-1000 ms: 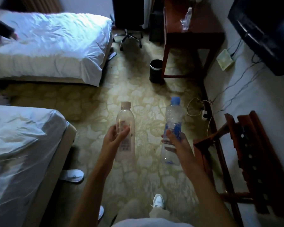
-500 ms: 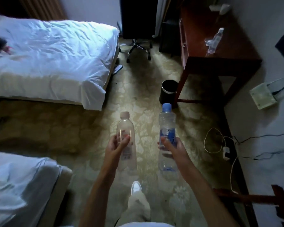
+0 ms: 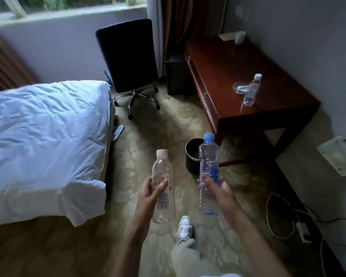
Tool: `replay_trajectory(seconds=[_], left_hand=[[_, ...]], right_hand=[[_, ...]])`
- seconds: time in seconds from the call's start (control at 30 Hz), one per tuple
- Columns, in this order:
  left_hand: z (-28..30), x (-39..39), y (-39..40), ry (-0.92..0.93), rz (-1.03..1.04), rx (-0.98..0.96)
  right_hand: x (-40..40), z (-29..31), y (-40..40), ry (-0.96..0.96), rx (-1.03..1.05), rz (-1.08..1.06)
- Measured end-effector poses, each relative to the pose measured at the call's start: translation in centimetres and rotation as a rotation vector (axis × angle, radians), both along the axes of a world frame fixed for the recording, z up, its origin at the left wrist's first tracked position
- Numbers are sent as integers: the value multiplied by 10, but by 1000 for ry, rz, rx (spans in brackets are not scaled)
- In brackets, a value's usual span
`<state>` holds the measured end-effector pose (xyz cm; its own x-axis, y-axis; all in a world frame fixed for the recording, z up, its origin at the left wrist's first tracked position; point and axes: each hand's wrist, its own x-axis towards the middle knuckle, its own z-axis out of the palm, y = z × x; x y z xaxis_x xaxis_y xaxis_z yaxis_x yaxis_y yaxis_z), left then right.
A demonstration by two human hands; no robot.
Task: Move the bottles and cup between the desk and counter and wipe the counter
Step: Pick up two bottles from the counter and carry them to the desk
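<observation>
Carrying two bottles, the person has closed on the desk point(image 3: 238, 76), now near ahead on the right. The left hand point(image 3: 151, 189) grips the white-capped bottle point(image 3: 163, 188); the right hand point(image 3: 218, 186) grips the blue-capped bottle point(image 3: 208, 168), both upright. A third bottle point(image 3: 251, 90) and a glass cup point(image 3: 240, 87) stand on the desk, so set-down is likely next.

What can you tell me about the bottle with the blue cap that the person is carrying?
The blue-capped bottle is clear, ribbed plastic with a blue cap on top and a blue printed label around its middle. It looks empty or nearly so; I cannot tell for sure. It is held roughly upright in the air above the carpet, gripped around its middle by the right hand, fingers wrapped over the label. It touches nothing else, and stands apart from the white-capped bottle in the other hand. A black bin sits on the floor behind it.
</observation>
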<state>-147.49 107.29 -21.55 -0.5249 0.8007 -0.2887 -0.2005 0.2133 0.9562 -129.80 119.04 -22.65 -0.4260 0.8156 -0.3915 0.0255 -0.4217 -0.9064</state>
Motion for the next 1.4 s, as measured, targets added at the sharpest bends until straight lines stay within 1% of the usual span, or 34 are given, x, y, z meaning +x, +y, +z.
replay_trajectory(seconds=[0.07, 0.13, 0.23, 0.37, 0.5, 0.6, 0.7, 0.83, 0.9, 1.03, 1.13, 1.27, 1.4], left_hand=[[-2, -33, 58, 1, -4, -22], [9, -65, 118, 11, -16, -4], [34, -106, 205, 17, -81, 16], [46, -133, 328, 12, -199, 78], [30, -145, 438, -69, -356, 66], [4, -154, 522, -83, -514, 21], [-18, -157, 610, -72, -697, 43], [-32, -169, 718, 60, -1020, 32], [-32, -173, 763, 121, -1135, 45], [-35, -174, 824, 202, -1330, 82], [-48, -170, 849, 287, -1434, 139], [-67, -152, 859, 387, -1462, 197], [-87, -136, 855, 461, -1485, 234]], right_hand=[[-35, -2, 56, 16, -20, -5], [-69, 3, 115, 39, -13, -19], [-103, 33, 190, 91, 16, -84], [-120, 43, 277, 100, 77, -234], [-121, 23, 345, 44, 52, -444], [-123, 2, 390, 12, 19, -619], [-130, -17, 443, -31, 15, -820], [-152, -31, 497, -95, -26, -1043], [-162, -27, 520, -164, -14, -1094], [-169, -31, 548, -250, 30, -1173], [-172, -42, 562, -318, 3, -1216], [-174, -66, 572, -464, -48, -1305], [-176, -84, 575, -566, -26, -1310]])
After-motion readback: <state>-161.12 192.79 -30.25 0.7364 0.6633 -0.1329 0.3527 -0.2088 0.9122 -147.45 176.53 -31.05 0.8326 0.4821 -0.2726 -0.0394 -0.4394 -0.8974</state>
